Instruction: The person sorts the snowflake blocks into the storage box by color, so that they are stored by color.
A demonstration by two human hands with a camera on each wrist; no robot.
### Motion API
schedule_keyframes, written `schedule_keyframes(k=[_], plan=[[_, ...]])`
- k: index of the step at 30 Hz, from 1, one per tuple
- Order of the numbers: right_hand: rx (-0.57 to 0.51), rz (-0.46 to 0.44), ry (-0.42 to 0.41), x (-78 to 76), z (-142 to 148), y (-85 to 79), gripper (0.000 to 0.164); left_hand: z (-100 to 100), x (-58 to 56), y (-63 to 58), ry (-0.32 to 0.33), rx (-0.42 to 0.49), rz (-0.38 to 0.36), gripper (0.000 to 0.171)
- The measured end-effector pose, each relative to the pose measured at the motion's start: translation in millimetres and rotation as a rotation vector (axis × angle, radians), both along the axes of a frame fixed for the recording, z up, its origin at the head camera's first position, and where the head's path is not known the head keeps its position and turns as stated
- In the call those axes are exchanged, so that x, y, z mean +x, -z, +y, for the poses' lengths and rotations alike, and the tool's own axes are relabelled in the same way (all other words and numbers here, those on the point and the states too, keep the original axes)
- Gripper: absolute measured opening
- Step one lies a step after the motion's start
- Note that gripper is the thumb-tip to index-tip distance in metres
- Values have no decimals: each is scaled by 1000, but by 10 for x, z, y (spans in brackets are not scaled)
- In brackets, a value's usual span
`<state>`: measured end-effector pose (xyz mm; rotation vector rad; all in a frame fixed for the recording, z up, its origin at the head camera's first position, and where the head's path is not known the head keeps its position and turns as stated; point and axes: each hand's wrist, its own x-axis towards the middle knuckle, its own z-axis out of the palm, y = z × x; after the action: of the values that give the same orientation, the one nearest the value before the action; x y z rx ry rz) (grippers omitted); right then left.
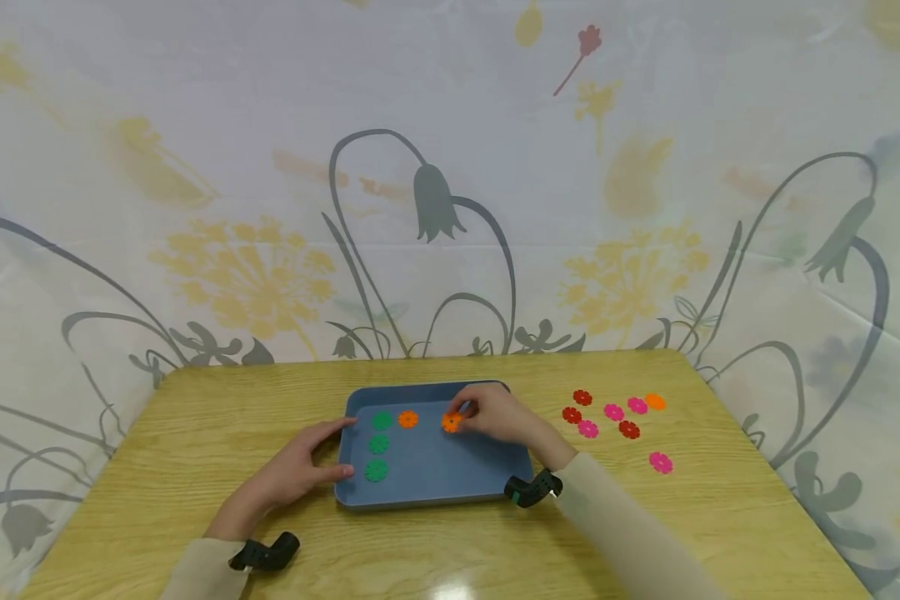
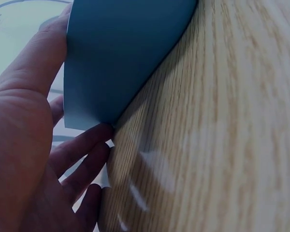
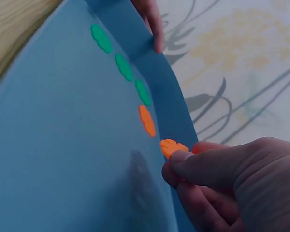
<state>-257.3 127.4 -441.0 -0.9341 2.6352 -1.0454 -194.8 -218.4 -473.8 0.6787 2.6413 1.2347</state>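
A blue tray [image 1: 435, 492] lies on the wooden table. My right hand [image 1: 495, 414] is over the tray, pinching an orange flower-shaped disc [image 3: 170, 146] between thumb and fingertips, a little above the tray floor. Another orange flower-shaped disc [image 1: 408, 419] lies flat near the back wall. To its left, green flower-shaped discs [image 1: 378, 444] form a column along the left side. My left hand [image 1: 296, 468] rests against the tray's left side, its thumb and fingers spread and touching the rim. In the left wrist view, those fingers lie beside the tray's outer wall [image 2: 121, 53].
Right of the tray, loose flower-shaped discs are scattered on the table [image 1: 270, 417]: several pink [image 1: 661, 462], a few dark red [image 1: 629, 430] and an orange one [image 1: 655, 402]. A patterned curtain [image 1: 450, 275] hangs behind the table's back edge.
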Motion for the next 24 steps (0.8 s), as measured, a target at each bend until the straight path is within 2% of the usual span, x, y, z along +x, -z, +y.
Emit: schedule_keyframes(k=[5,14,24], plan=[[-11,-73,-27,-49,-141,18,16,0,0,4,-3,7,-5,71],[-39,-113,-41,-108,-355,125,20,4,-25,20,0,4,-24,72],[-189,-379,-14,-96,-476,197,24,6,-12,6,-13,-12,-9,73]])
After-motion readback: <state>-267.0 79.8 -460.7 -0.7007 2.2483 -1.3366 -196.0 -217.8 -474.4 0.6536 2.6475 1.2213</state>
